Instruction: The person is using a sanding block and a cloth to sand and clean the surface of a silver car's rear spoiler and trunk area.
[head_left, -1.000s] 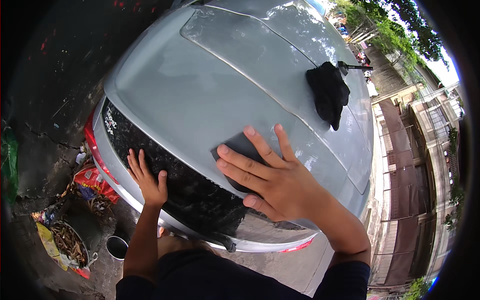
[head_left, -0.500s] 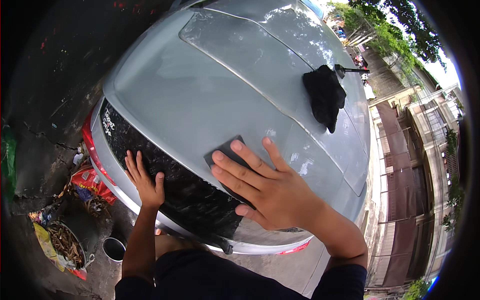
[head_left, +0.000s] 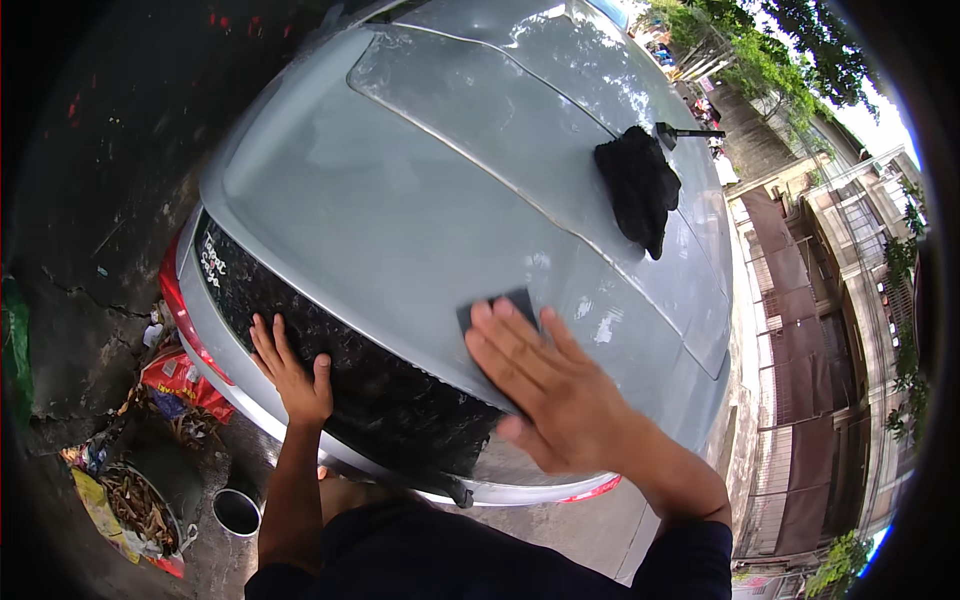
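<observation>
In the head view, my right hand [head_left: 560, 395] was laid flat over a dark pad [head_left: 520, 303], near the rear edge of the grey car roof [head_left: 400, 225]. Three fingers lay close together, the little finger and thumb apart; I was not pinching the pad, I think so that it could follow the curve. My left hand [head_left: 297, 380] rested on the dark rear window [head_left: 400, 415], thumb spread away, perhaps for balance. A black cloth [head_left: 637, 190] lay toward the roof's right edge, beside the antenna [head_left: 690, 132], apparently within reach.
</observation>
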